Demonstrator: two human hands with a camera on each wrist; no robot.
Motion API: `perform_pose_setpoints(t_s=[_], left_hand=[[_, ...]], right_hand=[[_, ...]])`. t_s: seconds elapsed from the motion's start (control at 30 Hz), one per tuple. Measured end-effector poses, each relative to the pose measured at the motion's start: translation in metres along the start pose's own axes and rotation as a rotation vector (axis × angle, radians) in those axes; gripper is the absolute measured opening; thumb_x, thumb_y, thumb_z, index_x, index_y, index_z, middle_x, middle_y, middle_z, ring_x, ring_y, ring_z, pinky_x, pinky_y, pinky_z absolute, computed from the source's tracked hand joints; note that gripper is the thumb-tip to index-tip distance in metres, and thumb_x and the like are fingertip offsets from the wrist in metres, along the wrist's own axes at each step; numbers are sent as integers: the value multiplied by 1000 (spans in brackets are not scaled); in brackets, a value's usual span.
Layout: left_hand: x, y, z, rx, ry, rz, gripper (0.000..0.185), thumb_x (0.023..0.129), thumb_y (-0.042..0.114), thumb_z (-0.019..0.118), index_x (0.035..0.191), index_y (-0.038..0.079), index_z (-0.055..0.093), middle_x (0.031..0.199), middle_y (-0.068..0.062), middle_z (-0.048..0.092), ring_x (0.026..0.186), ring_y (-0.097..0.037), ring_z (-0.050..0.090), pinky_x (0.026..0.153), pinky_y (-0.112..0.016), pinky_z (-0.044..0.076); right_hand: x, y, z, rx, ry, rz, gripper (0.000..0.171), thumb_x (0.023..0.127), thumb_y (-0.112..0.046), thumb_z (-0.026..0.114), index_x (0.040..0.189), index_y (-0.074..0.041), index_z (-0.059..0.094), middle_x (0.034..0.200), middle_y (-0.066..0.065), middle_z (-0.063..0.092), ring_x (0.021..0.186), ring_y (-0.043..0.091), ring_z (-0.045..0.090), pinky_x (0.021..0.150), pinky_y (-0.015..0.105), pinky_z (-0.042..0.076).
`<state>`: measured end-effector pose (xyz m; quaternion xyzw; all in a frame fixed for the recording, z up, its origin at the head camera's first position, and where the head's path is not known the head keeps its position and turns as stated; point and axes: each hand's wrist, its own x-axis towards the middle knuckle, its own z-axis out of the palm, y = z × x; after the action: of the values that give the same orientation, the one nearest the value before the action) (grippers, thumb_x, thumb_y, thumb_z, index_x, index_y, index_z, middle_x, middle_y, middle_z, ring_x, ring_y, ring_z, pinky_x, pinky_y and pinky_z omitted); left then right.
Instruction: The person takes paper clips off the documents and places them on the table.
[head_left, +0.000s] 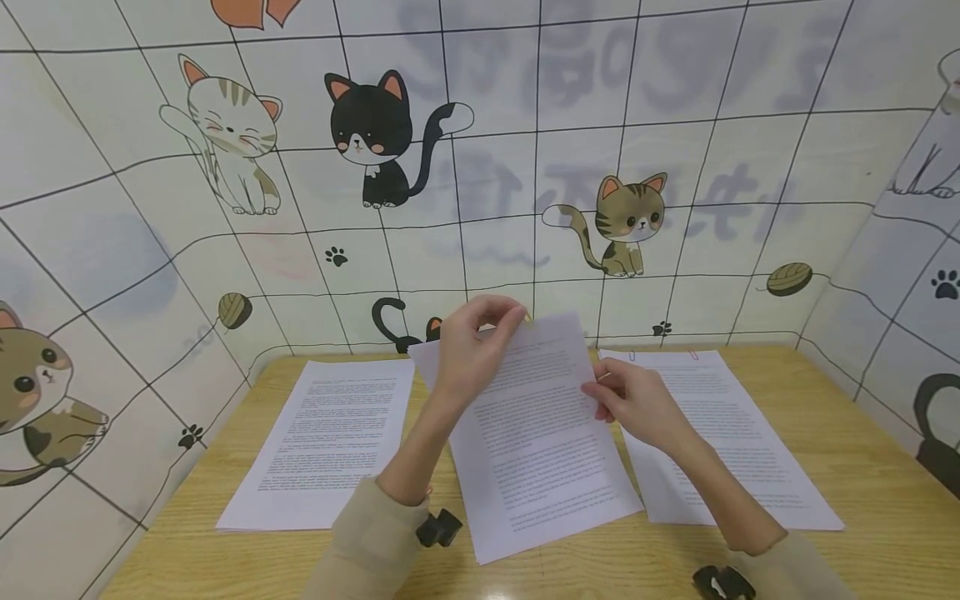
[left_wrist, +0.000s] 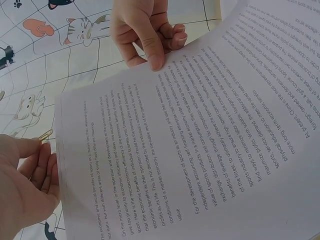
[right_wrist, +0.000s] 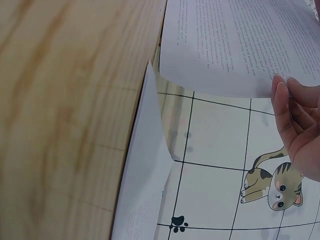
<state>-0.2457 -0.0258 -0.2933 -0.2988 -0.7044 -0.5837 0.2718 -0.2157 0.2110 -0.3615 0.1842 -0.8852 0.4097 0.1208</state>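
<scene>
while the light wooden table [head_left: 862,500] carries two flat stacks of printed white paper, one on our left [head_left: 330,437] and one on our right [head_left: 738,442], we have a third printed white sheet [head_left: 536,433] raised between them, its lower end down by the table and its upper end tilted up toward the cat-patterned backdrop wall [head_left: 675,125]. the sheet's long axis runs away from us, leaning a little to the left at the top, so its top edge is the far end and its right margin faces our right hand.

our left hand [head_left: 472,350] is up at that top edge, fingers curled, pinching a small gold metal paper clip [left_wrist: 45,134] just beside the corner; in the left wrist view the clip sits at the fingertips, very close to the paper's edge, though we cannot tell if it is on the sheet yet. our right hand [head_left: 637,404] grips the sheet's right margin about halfway down, thumb on the printed face, fingers curled behind.

the left hand is the one nearer the clip and the top edge.
</scene>
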Motion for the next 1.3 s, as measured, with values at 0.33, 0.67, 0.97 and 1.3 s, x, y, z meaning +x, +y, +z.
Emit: perform_pose_setpoints(t_s=[0.33,0.67,0.97,1.3], left_hand=[[-2,4,-7,-48,7,-43,7,93,5,71,96,-2,71,93,-9,73,83,-17,68,76,-27,55],[-11,5,-19,-9,-1,-20,6,94,7,71,96,1,71,91,-6,73,85,-17,67,80,-29,53],[-16,0,-30,-23,-9,0,6,94,5,71,95,-1,71,91,-8,72,84,-20,66,79,-27,52],[-22,-5,-47,-23,-7,-28,5,93,2,71,95,-2,71,91,-9,72,85,-27,67,79,-25,53]], right_hand=[[0,0,-1,-3,7,10,5,97,-8,67,97,-3,65,61,-2,61,55,14,58,53,25,48],[0,1,-1,-9,6,28,5,97,-7,68,98,-4,65,61,-1,61,56,15,58,52,25,47],[0,1,-3,-16,9,50,5,96,-6,67,100,-5,65,60,0,61,56,16,58,53,25,45],[1,3,-3,-31,15,51,4,96,-6,67,98,-5,64,60,-1,60,56,16,58,50,24,41]])
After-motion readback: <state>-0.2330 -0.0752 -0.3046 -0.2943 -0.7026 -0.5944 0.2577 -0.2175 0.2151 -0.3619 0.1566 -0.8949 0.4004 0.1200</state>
